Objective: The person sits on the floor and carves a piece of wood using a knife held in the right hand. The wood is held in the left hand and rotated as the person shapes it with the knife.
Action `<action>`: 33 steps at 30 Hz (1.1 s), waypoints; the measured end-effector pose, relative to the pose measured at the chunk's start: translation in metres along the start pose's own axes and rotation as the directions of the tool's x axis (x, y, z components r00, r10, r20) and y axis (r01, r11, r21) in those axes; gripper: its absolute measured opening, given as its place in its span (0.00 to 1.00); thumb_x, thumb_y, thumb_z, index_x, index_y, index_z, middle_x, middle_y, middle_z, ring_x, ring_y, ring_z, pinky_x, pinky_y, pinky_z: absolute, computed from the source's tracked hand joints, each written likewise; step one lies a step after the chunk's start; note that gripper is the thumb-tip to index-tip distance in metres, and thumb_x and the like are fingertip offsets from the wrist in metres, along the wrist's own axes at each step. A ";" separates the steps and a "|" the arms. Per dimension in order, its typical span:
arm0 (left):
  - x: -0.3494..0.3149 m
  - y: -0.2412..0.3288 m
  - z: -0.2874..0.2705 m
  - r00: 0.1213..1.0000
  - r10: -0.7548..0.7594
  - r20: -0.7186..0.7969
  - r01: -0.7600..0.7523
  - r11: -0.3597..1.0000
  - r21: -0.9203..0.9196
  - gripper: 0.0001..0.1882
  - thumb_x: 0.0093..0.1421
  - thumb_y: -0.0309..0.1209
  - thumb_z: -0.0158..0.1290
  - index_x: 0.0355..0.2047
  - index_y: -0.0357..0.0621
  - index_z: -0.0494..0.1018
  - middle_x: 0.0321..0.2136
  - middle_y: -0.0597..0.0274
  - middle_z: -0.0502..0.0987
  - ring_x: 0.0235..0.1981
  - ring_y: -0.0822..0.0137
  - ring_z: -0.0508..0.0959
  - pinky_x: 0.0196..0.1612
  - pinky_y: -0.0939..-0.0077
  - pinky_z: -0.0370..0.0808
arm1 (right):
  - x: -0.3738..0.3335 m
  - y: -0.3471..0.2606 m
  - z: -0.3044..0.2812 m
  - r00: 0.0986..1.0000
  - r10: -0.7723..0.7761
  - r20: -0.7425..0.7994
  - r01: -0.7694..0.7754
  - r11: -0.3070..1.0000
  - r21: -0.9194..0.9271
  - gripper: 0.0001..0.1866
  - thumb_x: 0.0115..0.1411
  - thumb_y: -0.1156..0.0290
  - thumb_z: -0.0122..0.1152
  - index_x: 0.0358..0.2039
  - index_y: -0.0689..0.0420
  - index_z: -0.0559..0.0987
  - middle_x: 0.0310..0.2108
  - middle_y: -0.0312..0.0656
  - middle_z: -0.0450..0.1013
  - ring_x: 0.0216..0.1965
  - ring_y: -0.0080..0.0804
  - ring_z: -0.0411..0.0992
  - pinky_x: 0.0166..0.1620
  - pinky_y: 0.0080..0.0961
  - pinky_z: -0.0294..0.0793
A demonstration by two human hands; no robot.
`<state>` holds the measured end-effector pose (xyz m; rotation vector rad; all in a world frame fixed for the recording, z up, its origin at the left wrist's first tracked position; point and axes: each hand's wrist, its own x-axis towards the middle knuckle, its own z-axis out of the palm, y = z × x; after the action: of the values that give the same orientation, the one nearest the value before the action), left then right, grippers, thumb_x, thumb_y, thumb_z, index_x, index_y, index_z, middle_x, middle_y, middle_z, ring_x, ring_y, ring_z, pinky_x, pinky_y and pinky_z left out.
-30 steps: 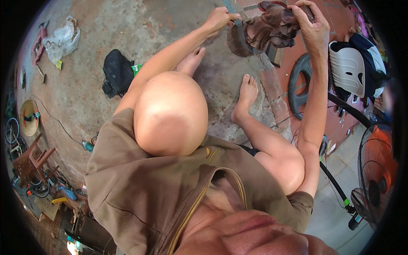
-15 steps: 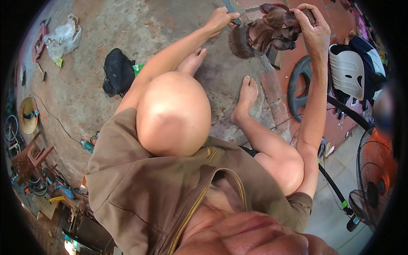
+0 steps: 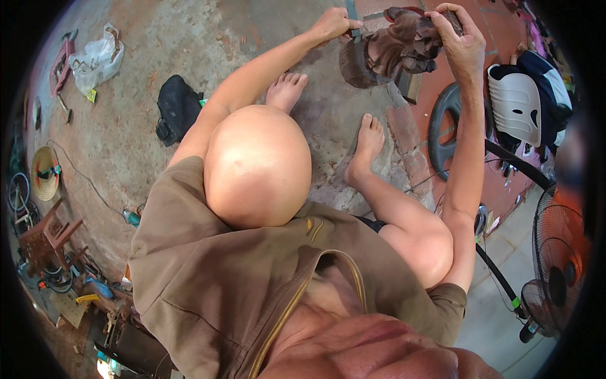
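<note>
A dark brown wood carving with deep folds and a rounded base lies tilted at the top of the view. My right hand grips its right end, thumb and fingers curled around it. On the other side, my left hand pinches a thin, flat grey strip beside the carving's base. The strip's upper end runs out of the picture, and its exact kind does not show. Whether it touches the wood I cannot tell.
Right of my bare feet lie a black steering-wheel-like ring and a white perforated plastic shell. A fan stands at the lower right. On the left are a black bag, a clear plastic bag and a straw hat.
The grey strip has turned slightly more upright in my left hand, which has shifted a little right. My right hand remains on the carving, having moved slightly left.
</note>
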<state>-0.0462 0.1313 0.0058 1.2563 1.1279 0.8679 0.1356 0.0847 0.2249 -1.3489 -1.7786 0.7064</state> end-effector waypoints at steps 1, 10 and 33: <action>0.002 -0.011 -0.002 1.000 0.003 -0.023 -0.004 1.000 -0.022 0.15 0.60 0.38 0.57 0.27 0.35 0.75 0.22 0.59 0.78 0.21 0.69 0.77 0.28 0.75 0.73 | 0.001 -0.002 0.001 1.000 0.004 0.010 -0.003 1.000 -0.009 0.02 0.57 0.77 0.57 0.31 0.60 0.74 0.25 0.30 0.69 0.29 0.14 0.65 0.33 0.13 0.65; -0.020 -0.015 0.015 0.999 0.013 -0.045 -0.012 0.999 0.034 0.11 0.59 0.35 0.57 0.30 0.38 0.77 0.23 0.63 0.77 0.24 0.70 0.76 0.29 0.73 0.74 | 0.002 0.021 -0.010 0.997 -0.075 -0.005 0.073 0.987 -0.141 0.08 0.57 0.69 0.61 0.34 0.60 0.78 0.24 0.33 0.73 0.28 0.14 0.70 0.34 0.15 0.70; -0.005 -0.003 0.005 0.991 -0.135 0.003 0.133 0.974 -0.183 0.10 0.59 0.33 0.57 0.32 0.36 0.76 0.28 0.65 0.78 0.26 0.71 0.74 0.31 0.73 0.72 | -0.001 0.013 -0.005 1.000 0.000 -0.002 0.000 0.999 -0.035 0.06 0.59 0.71 0.60 0.33 0.59 0.76 0.21 0.28 0.66 0.24 0.12 0.63 0.27 0.14 0.63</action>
<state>-0.0432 0.1252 0.0031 1.0147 1.1004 0.8557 0.1469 0.0876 0.2172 -1.3722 -1.7967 0.6771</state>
